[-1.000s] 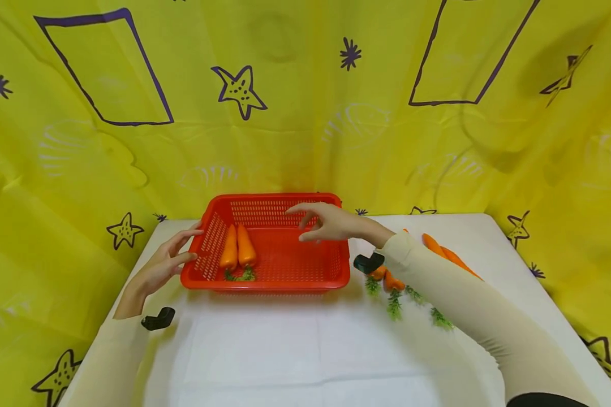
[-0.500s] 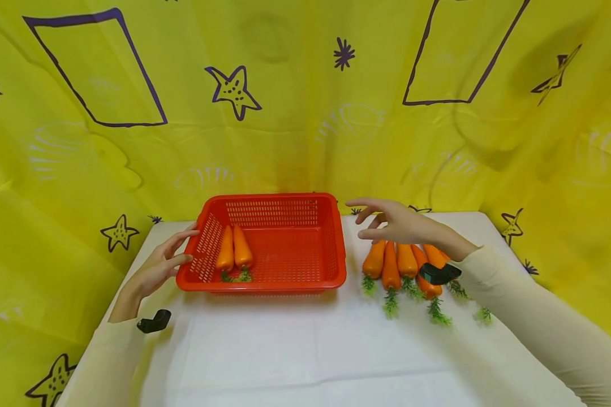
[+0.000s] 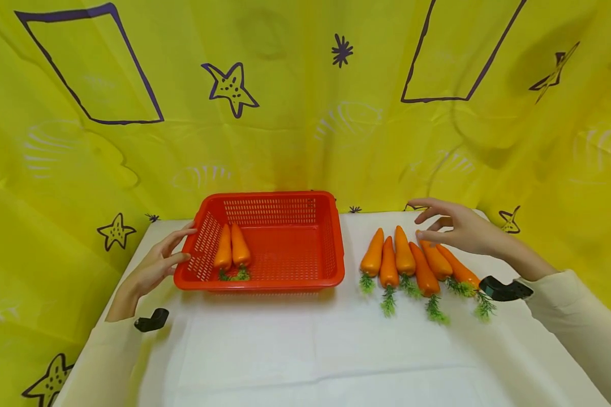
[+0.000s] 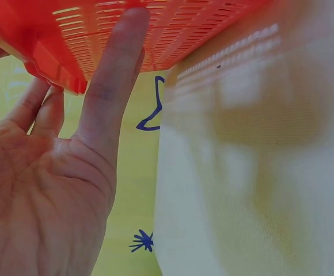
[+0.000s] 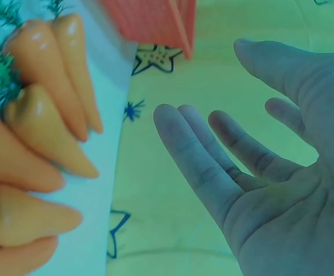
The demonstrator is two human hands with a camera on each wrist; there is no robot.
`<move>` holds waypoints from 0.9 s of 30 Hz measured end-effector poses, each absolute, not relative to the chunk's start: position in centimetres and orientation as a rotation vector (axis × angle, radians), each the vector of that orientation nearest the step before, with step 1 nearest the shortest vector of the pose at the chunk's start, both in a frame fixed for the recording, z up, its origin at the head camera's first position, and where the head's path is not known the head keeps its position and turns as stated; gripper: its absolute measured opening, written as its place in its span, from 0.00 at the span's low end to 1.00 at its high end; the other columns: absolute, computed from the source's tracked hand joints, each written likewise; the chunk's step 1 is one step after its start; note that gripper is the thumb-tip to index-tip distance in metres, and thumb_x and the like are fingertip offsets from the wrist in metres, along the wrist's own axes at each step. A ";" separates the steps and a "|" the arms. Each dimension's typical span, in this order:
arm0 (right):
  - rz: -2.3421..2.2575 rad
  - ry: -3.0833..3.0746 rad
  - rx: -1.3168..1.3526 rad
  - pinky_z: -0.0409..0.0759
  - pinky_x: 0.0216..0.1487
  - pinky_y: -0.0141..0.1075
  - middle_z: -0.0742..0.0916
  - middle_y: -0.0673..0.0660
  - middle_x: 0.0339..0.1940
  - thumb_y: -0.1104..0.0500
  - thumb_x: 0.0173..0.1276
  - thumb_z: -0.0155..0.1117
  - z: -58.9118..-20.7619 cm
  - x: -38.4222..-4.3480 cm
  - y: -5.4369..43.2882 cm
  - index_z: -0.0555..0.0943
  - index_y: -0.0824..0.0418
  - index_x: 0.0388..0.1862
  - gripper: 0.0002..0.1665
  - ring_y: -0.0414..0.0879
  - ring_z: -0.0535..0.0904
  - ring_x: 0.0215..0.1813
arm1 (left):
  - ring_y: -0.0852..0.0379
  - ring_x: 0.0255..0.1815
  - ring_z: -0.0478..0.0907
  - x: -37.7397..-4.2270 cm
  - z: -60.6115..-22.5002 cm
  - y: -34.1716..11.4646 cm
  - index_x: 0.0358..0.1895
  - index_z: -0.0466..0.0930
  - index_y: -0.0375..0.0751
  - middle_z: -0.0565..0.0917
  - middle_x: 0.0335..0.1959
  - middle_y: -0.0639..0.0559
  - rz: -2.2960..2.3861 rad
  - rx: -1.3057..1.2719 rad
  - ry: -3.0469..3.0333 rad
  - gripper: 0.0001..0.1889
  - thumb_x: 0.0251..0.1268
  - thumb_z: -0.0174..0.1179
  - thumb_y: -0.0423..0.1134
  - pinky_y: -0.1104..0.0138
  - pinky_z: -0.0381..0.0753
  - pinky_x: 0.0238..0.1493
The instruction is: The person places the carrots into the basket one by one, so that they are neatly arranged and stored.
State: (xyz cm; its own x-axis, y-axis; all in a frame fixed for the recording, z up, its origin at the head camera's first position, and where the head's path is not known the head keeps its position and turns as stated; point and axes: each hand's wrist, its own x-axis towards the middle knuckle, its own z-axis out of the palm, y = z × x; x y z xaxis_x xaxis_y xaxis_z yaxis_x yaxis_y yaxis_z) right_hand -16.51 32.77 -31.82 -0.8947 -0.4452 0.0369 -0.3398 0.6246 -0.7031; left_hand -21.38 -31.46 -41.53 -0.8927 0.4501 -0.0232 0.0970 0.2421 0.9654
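My left hand (image 3: 155, 268) rests against the left end of a red plastic basket (image 3: 259, 284). In the left wrist view, one straight finger (image 4: 106, 92) touches the slotted outer wall, and other fingertips are partly hidden behind the basket. Inside the basket, at its left, lie two carrots (image 3: 240, 246) with green tops. My right hand (image 3: 463, 229) hovers over the right end of a row of carrots (image 3: 404, 254) on the table, its fingers spread and slightly bent. Nothing lies between its thumb and fingers in the right wrist view.
The table wears a white cloth (image 3: 285, 350). Close behind it hangs a yellow curtain (image 3: 295, 141) with dark starfish drawings, which also runs along both sides. The row holds several carrots, lying close together to the right of the basket, green tops toward me.
My right hand has moved from above the basket rightward to above the carrots, uncovering most of the row. The left hand stays at the basket's left end. The view has shifted slightly.
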 end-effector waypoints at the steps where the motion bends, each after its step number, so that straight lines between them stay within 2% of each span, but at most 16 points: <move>1: -1.137 2.704 -0.652 0.86 0.41 0.38 0.83 0.62 0.57 0.62 0.71 0.70 -32.0 -16.4 33.1 0.65 0.57 0.79 0.40 0.45 0.87 0.42 | 0.62 0.68 0.66 -21.4 -41.5 -31.5 0.79 0.58 0.42 0.41 0.86 0.49 1.697 0.510 2.220 0.29 0.80 0.51 0.33 0.62 0.84 0.51; 4: -1.164 2.704 -0.624 0.87 0.37 0.40 0.83 0.66 0.56 0.63 0.71 0.70 -32.4 -16.0 34.1 0.65 0.59 0.79 0.40 0.43 0.87 0.41 | 0.64 0.67 0.67 -21.4 -41.5 -31.5 0.79 0.58 0.42 0.40 0.86 0.49 1.699 0.515 2.214 0.29 0.80 0.51 0.33 0.62 0.84 0.51; 11: -1.195 2.680 -0.506 0.88 0.38 0.42 0.81 0.71 0.58 0.64 0.71 0.69 -33.6 -15.8 36.6 0.63 0.64 0.79 0.41 0.42 0.87 0.42 | 0.65 0.67 0.68 -21.6 -41.5 -31.5 0.79 0.58 0.41 0.40 0.86 0.50 1.711 0.521 2.205 0.29 0.80 0.51 0.32 0.62 0.84 0.51; 19: -1.123 2.617 -0.354 0.88 0.41 0.44 0.79 0.77 0.62 0.60 0.73 0.68 -36.0 -15.8 39.8 0.61 0.67 0.78 0.41 0.62 0.87 0.48 | 0.66 0.67 0.69 -21.7 -41.5 -31.6 0.79 0.58 0.39 0.40 0.86 0.50 1.737 0.536 2.179 0.28 0.80 0.51 0.32 0.62 0.84 0.50; 22: -1.118 2.608 -0.317 0.87 0.43 0.46 0.78 0.77 0.62 0.59 0.73 0.68 -37.1 -15.8 40.8 0.62 0.66 0.78 0.40 0.65 0.86 0.50 | 0.67 0.66 0.70 -21.6 -41.6 -31.6 0.79 0.58 0.40 0.40 0.86 0.49 1.740 0.525 2.175 0.28 0.80 0.51 0.32 0.62 0.84 0.50; 27: -1.091 2.572 -0.290 0.87 0.44 0.45 0.78 0.76 0.63 0.57 0.75 0.67 -38.6 -15.8 42.1 0.63 0.67 0.77 0.39 0.62 0.85 0.51 | 0.65 0.69 0.67 -21.6 -41.6 -31.6 0.79 0.58 0.41 0.40 0.86 0.49 1.714 0.524 2.201 0.29 0.80 0.51 0.33 0.62 0.83 0.52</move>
State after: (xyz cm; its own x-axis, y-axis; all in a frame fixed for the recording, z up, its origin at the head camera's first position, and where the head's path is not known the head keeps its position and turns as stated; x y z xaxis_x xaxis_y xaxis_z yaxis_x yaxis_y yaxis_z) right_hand -15.78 42.08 -38.61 -0.9244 -0.3106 -0.2216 -0.0566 0.6860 -0.7254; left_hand -21.55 -31.60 -41.60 -0.8877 0.4603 -0.0140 0.0993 0.2210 0.9702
